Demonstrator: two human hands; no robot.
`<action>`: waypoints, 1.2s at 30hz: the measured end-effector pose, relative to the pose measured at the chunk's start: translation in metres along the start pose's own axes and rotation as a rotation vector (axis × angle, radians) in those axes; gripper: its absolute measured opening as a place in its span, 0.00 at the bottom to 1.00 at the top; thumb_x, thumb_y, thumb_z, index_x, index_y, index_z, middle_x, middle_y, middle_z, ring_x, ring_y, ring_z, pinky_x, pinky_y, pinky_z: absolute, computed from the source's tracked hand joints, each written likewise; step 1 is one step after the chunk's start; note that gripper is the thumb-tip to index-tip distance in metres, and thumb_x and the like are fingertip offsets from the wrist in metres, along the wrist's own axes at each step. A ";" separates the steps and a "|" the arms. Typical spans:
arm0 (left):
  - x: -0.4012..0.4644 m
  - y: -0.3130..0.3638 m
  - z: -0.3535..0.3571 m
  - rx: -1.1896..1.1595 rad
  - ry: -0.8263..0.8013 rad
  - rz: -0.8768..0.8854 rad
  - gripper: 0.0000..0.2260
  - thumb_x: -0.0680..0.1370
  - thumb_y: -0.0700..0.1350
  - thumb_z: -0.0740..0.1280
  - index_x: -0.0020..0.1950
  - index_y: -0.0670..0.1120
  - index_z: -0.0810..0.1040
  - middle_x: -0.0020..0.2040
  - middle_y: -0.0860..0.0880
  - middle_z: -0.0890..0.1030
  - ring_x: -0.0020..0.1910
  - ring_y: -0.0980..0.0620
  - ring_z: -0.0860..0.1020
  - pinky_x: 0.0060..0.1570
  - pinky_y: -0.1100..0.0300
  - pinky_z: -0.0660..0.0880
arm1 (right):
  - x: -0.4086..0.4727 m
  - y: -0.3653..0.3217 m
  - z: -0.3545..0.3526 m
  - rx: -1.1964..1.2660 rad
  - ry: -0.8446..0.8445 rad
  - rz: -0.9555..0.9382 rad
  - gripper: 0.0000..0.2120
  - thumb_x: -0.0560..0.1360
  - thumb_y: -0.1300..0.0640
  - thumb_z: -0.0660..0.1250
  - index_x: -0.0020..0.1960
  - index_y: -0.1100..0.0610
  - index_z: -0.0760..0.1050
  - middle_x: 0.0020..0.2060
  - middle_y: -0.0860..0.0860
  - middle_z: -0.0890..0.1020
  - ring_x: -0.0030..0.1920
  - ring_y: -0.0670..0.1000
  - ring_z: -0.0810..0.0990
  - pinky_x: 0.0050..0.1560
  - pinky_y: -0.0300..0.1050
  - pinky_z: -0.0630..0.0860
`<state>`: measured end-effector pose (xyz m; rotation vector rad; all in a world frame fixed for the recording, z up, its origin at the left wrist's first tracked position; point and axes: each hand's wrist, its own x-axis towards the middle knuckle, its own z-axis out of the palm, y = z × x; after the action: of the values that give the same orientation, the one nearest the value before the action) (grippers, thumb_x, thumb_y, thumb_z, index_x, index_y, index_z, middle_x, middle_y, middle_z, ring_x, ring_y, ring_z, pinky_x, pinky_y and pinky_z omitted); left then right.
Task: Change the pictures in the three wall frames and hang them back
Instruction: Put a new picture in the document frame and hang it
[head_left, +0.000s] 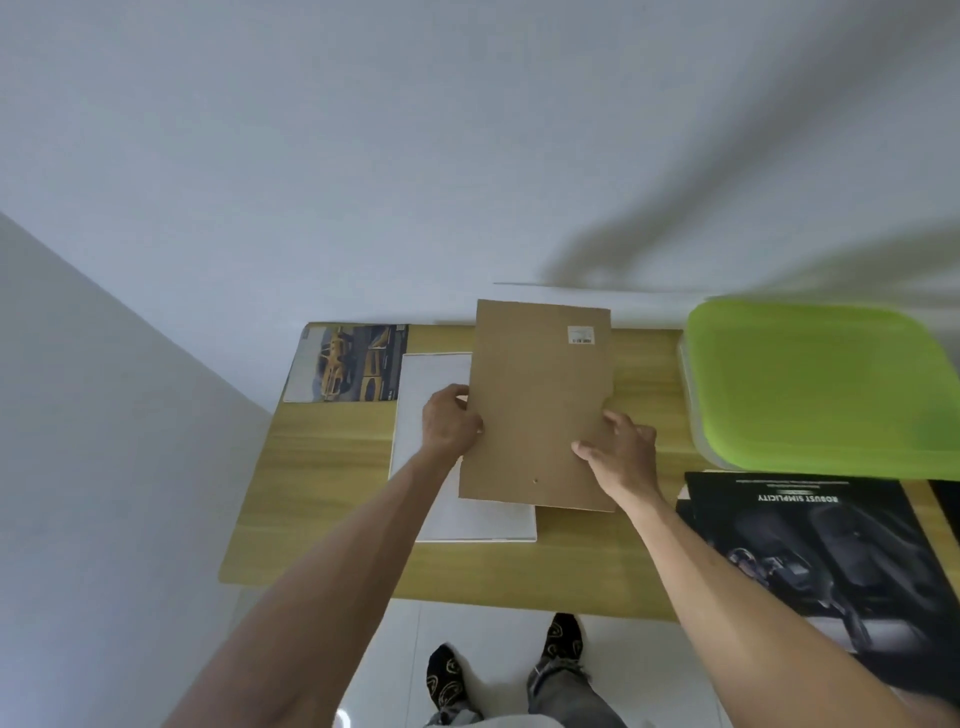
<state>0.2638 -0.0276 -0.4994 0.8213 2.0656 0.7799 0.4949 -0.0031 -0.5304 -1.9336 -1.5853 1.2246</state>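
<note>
Both hands grip a brown backing board (540, 400) over a wooden table (322, 499) against a white wall (363, 156).
Left hand (451, 422) and right hand (621, 451) pinch its side edges above a white frame (431, 395); green-lidded box (815, 384) far right.

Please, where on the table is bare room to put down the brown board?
Bare wood lies along the near edge of the table, and on the left, below the yellow car picture. The right side is crowded by the green lid and black poster. Both hands, left and right, hold the board.
</note>
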 end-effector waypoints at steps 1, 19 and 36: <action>-0.002 -0.009 -0.013 0.008 0.005 0.008 0.23 0.68 0.31 0.68 0.61 0.45 0.80 0.47 0.45 0.82 0.47 0.45 0.81 0.44 0.54 0.80 | -0.005 -0.004 0.008 0.007 -0.034 -0.014 0.35 0.71 0.51 0.76 0.74 0.53 0.66 0.66 0.55 0.63 0.64 0.57 0.73 0.65 0.49 0.73; -0.001 -0.122 -0.078 0.079 -0.087 0.005 0.37 0.67 0.29 0.69 0.75 0.48 0.68 0.49 0.46 0.75 0.48 0.42 0.78 0.44 0.52 0.79 | -0.051 -0.027 0.088 -0.205 -0.110 -0.158 0.32 0.74 0.61 0.73 0.75 0.56 0.65 0.55 0.52 0.65 0.52 0.47 0.69 0.54 0.36 0.65; 0.010 -0.116 -0.071 0.464 -0.138 0.032 0.09 0.73 0.38 0.71 0.51 0.38 0.79 0.52 0.41 0.79 0.53 0.39 0.79 0.49 0.51 0.77 | -0.043 -0.018 0.097 -0.503 -0.137 -0.146 0.30 0.70 0.53 0.78 0.68 0.61 0.74 0.62 0.53 0.68 0.64 0.53 0.71 0.55 0.43 0.73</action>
<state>0.1673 -0.1074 -0.5528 1.1257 2.1392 0.2460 0.4075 -0.0609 -0.5549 -1.9946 -2.2344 0.9812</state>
